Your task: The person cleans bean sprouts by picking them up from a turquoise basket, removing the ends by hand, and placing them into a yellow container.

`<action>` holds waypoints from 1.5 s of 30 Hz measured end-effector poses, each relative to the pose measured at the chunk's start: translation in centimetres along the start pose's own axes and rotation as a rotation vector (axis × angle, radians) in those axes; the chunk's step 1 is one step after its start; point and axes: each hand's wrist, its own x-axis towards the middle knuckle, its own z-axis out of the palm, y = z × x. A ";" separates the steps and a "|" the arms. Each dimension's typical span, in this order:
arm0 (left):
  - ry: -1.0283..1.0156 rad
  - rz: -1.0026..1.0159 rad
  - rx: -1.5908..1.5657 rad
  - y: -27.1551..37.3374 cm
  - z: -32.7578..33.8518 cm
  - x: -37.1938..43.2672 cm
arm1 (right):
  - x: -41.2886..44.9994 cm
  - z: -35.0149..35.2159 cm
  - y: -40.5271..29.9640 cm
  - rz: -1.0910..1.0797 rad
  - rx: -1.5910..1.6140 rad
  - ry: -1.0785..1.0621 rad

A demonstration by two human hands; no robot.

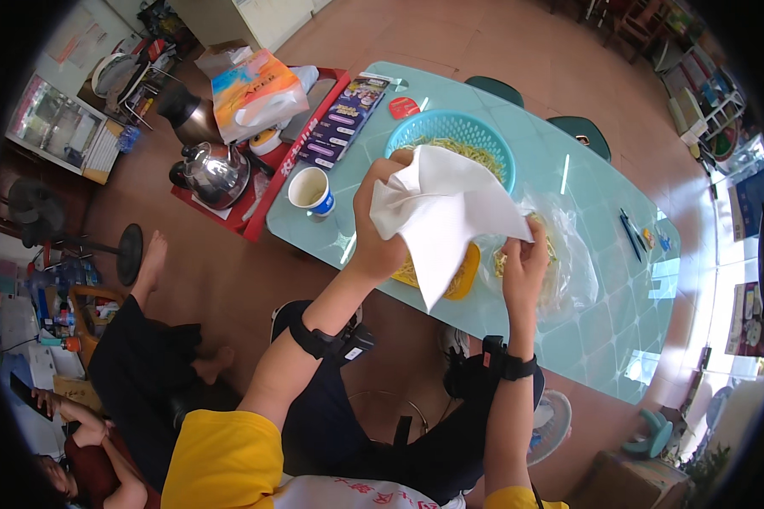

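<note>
A white paper tissue [449, 213] hangs between my two hands above the table edge. My left hand [379, 219] grips its bunched left side, and the fingertips of my right hand [527, 257] pinch its right corner. Behind the tissue stands a turquoise plastic colander [506, 149] with bean sprouts [477, 156] in it. A yellow tray [473, 270], partly covered by the tissue, also holds sprouts. Beside my right hand lies a clear plastic bag [573, 273] with more sprouts, partly hidden by that hand.
Left of my left hand are a paper cup [311, 191], a printed leaflet [344, 121] and a red tray table [254, 216] bearing a metal kettle [216, 172] and a tissue pack [258, 95]. Pens [630, 235] lie at the right. Another person [118, 458] sits at lower left, holding a phone.
</note>
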 end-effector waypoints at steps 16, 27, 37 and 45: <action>-0.433 -0.293 0.186 -1.3 -1.4 0.2 | 0.5 -0.8 -7.5 -0.318 0.103 -0.184; -0.438 -0.537 0.041 -0.3 -0.7 0.3 | -0.2 -0.9 -7.2 -0.138 0.051 -0.138; -0.277 -0.738 -0.335 -0.7 -1.9 0.2 | 0.5 -0.9 -6.4 0.339 0.550 0.108; -0.377 -0.690 -0.005 -0.7 -1.1 0.4 | 0.6 -1.3 -6.6 0.459 0.502 0.033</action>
